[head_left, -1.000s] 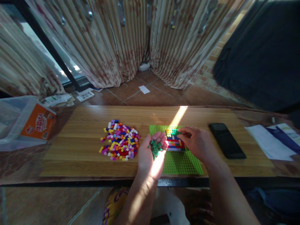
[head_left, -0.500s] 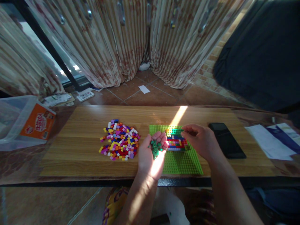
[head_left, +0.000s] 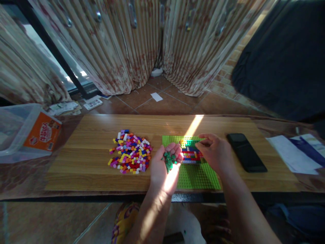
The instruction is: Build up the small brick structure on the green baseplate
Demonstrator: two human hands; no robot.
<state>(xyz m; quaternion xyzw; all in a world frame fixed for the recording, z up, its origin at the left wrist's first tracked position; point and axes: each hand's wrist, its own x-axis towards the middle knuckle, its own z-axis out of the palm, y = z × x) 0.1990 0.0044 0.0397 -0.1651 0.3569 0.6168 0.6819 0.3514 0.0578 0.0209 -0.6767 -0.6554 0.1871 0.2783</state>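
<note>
My left hand [head_left: 162,166] is cupped palm up, with a small heap of green toy bricks [head_left: 169,161] in it. Beside it on the table lies a green studded baseplate [head_left: 198,178]. Rows of red, blue, white and other bricks [head_left: 191,156] are built up on the plate, with a green row [head_left: 189,143] along the far side. Over the right end of that row, my right hand [head_left: 215,152] has thumb and index finger pinched together. Whatever sits between those fingertips is too small to make out.
A loose pile of mixed coloured bricks [head_left: 132,152] lies left on the wooden tabletop [head_left: 83,152]. Right of the plate is a black phone [head_left: 246,152]. A clear plastic bin [head_left: 17,149] stands far left, and papers [head_left: 291,152] lie far right.
My right hand has shifted slightly left and down, its fingertips closer to the green row. My left hand stays nearly still with the green bricks in its palm.
</note>
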